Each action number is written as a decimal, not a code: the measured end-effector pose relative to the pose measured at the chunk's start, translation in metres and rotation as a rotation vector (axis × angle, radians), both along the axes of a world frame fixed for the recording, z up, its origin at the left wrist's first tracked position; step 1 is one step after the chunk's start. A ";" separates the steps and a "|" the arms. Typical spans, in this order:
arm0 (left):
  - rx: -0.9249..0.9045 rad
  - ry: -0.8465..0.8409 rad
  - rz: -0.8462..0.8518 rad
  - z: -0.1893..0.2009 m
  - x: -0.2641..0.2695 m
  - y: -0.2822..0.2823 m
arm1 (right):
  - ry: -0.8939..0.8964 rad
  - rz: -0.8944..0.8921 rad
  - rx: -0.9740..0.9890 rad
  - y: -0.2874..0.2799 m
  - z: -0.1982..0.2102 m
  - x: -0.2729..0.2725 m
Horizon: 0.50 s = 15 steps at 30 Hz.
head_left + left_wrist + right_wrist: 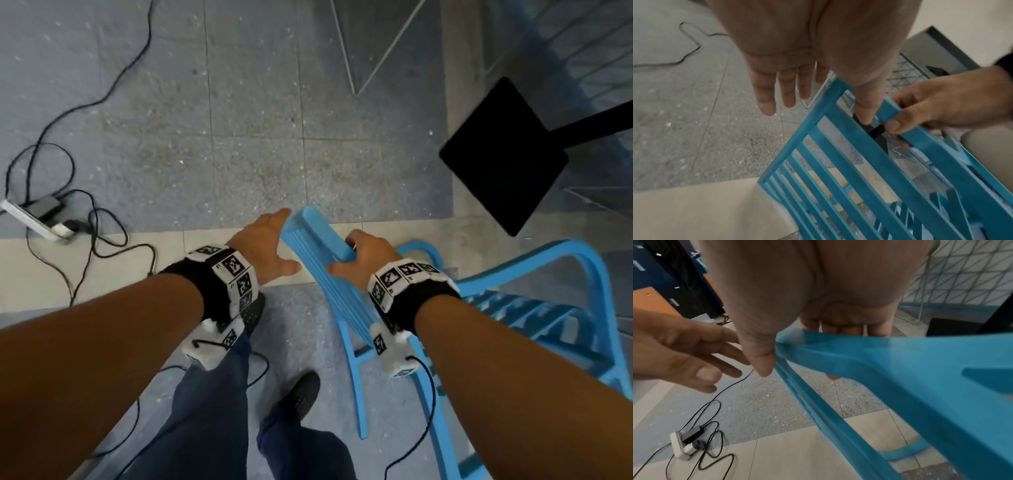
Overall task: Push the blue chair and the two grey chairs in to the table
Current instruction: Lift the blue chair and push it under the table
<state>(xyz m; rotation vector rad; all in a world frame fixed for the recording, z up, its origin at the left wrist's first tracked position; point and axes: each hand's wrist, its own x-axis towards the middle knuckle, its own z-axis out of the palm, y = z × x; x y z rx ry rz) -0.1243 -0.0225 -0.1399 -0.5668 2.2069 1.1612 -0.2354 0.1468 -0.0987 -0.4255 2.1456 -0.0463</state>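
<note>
The blue slatted chair (pixel 513 308) stands at the lower right with its backrest toward me. My right hand (pixel 359 255) grips the top rail of the backrest (pixel 318 233), fingers curled over it and thumb on the near side; the right wrist view shows that rail (pixel 838 350) under the fingers. My left hand (pixel 275 245) is open with straight fingers beside the rail's left end. In the left wrist view its thumb (pixel 865 105) lies across the rail (pixel 859 129); the fingers (pixel 777 91) hang in the air. No grey chair is plainly visible.
A black square base plate (pixel 503 157) with a black post lies on the floor beyond the chair. White wire legs (pixel 356 51) stand at the back. A power strip (pixel 37 219) and looping cables (pixel 102 236) lie at the left. My feet (pixel 301 394) are below.
</note>
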 end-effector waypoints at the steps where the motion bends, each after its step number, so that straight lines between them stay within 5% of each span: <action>1: 0.025 0.003 0.027 -0.010 -0.006 0.000 | -0.010 0.004 0.014 0.001 -0.006 -0.001; 8: 0.066 -0.018 0.071 -0.082 -0.054 0.008 | 0.003 -0.010 0.019 0.008 -0.023 -0.005; 15: -0.034 -0.169 -0.236 -0.112 -0.087 -0.001 | -0.012 -0.007 0.004 0.008 -0.025 -0.005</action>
